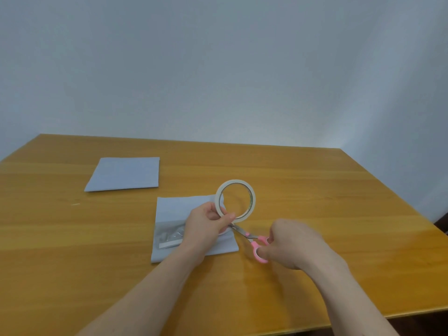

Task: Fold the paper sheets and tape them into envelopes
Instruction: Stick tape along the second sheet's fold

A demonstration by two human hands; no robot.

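Against a pale wall, the wooden worktop (315,190) carries one folded sheet (123,174) toward its far left corner and another sheet (174,209) mid-worktop, above which the left hand (208,224) pinches an upright tape roll (235,198) while the right hand (291,243) grips pink scissors (252,240), blades at the roll.

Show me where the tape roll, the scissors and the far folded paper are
tape roll (252,194): head view, upper right of its ring.
scissors (255,246): head view, pink handle loop.
far folded paper (124,174): head view, middle of the sheet.
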